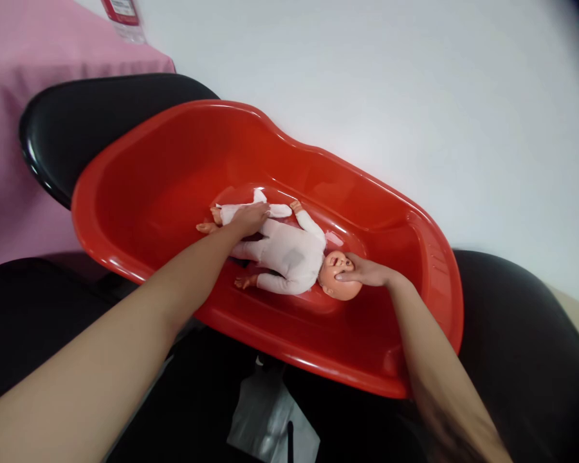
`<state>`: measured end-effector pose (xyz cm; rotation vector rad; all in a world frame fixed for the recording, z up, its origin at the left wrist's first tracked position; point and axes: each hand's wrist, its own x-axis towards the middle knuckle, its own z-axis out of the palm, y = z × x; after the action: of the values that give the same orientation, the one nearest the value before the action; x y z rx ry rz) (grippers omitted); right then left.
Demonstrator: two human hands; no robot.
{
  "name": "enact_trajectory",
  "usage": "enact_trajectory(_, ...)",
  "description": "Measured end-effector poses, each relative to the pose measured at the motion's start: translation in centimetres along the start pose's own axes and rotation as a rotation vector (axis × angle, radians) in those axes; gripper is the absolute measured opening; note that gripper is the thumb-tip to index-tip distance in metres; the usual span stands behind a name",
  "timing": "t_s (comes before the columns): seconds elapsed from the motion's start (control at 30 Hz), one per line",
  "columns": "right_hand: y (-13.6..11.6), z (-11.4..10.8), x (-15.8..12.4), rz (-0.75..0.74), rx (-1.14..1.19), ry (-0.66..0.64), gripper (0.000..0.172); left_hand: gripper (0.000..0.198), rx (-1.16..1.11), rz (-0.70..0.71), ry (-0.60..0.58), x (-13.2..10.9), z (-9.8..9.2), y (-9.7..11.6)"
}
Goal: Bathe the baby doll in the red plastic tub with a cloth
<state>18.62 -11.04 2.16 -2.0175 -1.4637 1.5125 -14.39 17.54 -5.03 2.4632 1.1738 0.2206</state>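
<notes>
A baby doll (296, 254) with a cloth body lies on its back in a red plastic tub (270, 350), head to the right and feet to the left. A dark wet patch shows on its belly. My left hand (251, 217) is closed on a white cloth (280, 210) over the doll's legs. At the other end, my right hand (364, 270) grips the doll's head, thumb on the face and its other fingers partly hidden. A small pink item (334, 239) lies beside the doll's shoulder.
Black chair seats (101, 122) stand under and beside the tub at left and right. A pink-covered table (77, 45) is at the upper left, with a clear bottle (125, 19) on it. A white wall (367, 83) rises behind.
</notes>
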Motion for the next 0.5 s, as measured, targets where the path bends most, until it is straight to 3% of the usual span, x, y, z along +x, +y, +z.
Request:
enact_trajectory(0.17, -0.3, -0.1, -0.1, 0.037, -0.015, 0.016, 0.124, 0.057, 0.103, -0.047, -0.035, -0.4, -1.1, -0.6)
enact_trajectory(0.37, -0.5, -0.1, -0.3, 0.056, -0.021, 0.018, 0.128, 0.055, 0.073, -0.322, 0.074, -0.7, -2.0, -1.0)
enact_trajectory(0.5, -0.4, 0.0, -0.4, 0.036, -0.004, 0.024, 0.125, 0.061, 0.001, -0.397, 0.112, -1.1, -2.4, 0.4)
